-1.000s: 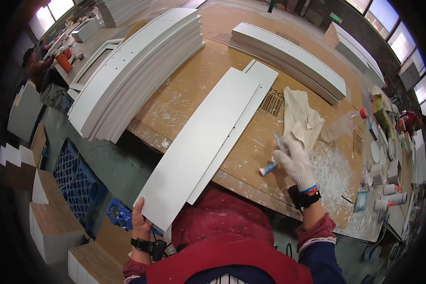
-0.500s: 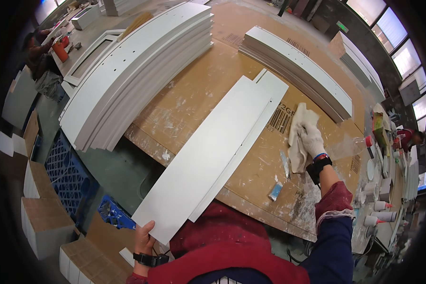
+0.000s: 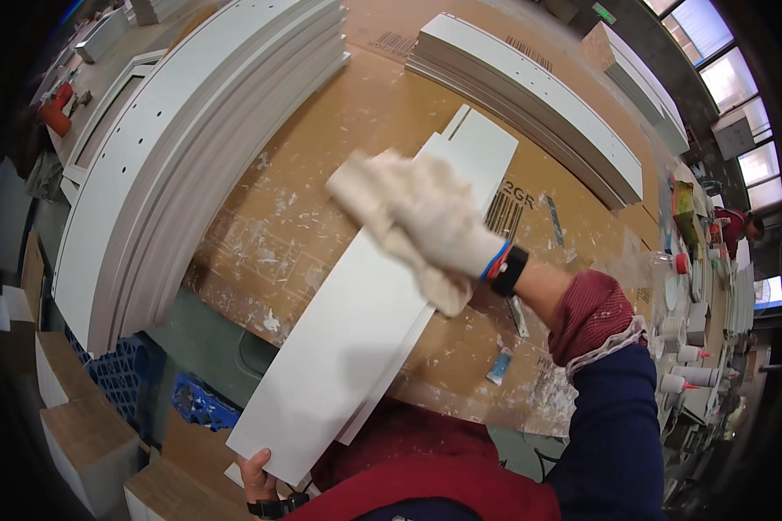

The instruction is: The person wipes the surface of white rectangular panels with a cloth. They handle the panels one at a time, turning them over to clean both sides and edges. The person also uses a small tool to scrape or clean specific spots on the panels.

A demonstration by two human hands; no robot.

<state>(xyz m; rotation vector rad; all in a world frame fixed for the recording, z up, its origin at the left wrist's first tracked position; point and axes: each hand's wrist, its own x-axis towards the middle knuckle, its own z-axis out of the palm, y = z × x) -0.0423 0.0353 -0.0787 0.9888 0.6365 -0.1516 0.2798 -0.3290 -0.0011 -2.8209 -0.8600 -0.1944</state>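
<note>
A long white panel (image 3: 330, 347) with a stepped edge and a notched far end lies slanted over the table's near edge. My bare left hand (image 3: 259, 476) grips its near corner, thumb on top and the fingers hidden underneath. Across the panel's middle my right hand (image 3: 447, 226), in a white knit glove, holds a crumpled cream cloth (image 3: 361, 191) against the surface. Motion smears both glove and cloth. To the right of the panel lie a thin blade-like strip (image 3: 518, 318) and a small blue object (image 3: 499, 366).
Cardboard, spattered with white, covers the table (image 3: 261, 226). Stacked white panels stand at left (image 3: 113, 156) and at back right (image 3: 530, 95). A clear bottle with a red cap (image 3: 679, 263) is at right. Blue plastic pallets (image 3: 202, 404) and boxes (image 3: 87, 434) sit low left.
My right hand has carried the cloth leftward from the cardboard onto the panel. A dark strip on the cardboard is now uncovered. My left hand still grips the near end.
</note>
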